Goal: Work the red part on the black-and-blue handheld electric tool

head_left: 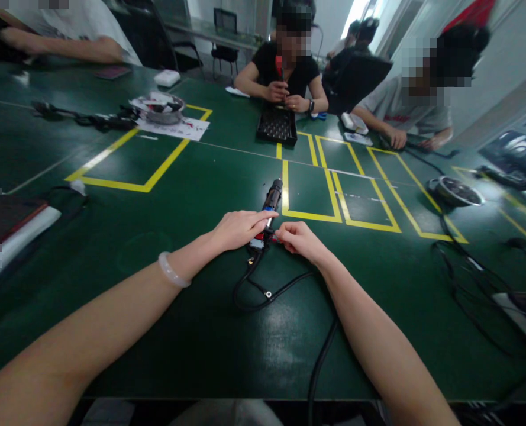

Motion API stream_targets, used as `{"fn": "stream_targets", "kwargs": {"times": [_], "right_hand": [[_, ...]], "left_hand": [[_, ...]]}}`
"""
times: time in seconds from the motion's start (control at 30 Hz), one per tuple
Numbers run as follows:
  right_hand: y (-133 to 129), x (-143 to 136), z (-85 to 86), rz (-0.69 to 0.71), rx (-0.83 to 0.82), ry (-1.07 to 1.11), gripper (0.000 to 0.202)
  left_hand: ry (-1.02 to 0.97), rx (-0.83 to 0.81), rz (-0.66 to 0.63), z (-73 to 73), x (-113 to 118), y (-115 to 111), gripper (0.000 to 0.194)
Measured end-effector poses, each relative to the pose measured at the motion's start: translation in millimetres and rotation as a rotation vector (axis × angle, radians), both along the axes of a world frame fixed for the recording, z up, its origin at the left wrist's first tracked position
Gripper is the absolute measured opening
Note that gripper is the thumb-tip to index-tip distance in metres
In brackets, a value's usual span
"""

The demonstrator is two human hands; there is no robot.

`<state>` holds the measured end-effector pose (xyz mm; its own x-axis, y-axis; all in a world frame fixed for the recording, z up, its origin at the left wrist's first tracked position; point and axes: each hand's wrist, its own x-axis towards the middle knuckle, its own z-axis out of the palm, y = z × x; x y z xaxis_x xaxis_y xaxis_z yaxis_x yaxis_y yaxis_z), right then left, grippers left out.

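Observation:
A corded electric screwdriver (272, 197) lies on the green table, its dark tip pointing away from me. Its body shows a blue ring, a silver part and a red and white rear end. Across its middle rests my left hand (240, 228), fingers over the top and thumb on the near side, holding it against the table. My right hand (299, 239) is closed in a pinch at the right side of the tool's rear, by a small red bit; what the fingertips grip is hidden. A black cable (245, 305) with a small ring terminal (268, 294) loops below the tool.
Yellow tape rectangles (313, 215) mark the table. Across it, a co-worker (305, 80) sits behind a black tray (277, 125). A metal bowl (167, 112) stands on paper at the left. Another bowl (455, 192) and loose black cables (455, 278) lie at the right.

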<state>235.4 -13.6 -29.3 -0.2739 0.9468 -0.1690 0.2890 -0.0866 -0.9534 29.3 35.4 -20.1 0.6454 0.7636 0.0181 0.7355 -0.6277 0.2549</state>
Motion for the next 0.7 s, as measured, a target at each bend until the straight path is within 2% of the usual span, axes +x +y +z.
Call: {"fn": "stream_targets", "kwargs": {"times": [0.37, 0.7], "right_hand": [[1.6, -5.7, -0.7, 0.036, 0.136, -0.324, 0.031], [1.5, -0.4, 5.0, 0.079, 0.041, -0.298, 0.032]], "left_hand": [[-0.008, 0.007, 0.009, -0.1, 0.6, -0.9, 0.05], [-0.021, -0.026, 0.007, -1.0, 0.5, 1.8, 0.05]]}}
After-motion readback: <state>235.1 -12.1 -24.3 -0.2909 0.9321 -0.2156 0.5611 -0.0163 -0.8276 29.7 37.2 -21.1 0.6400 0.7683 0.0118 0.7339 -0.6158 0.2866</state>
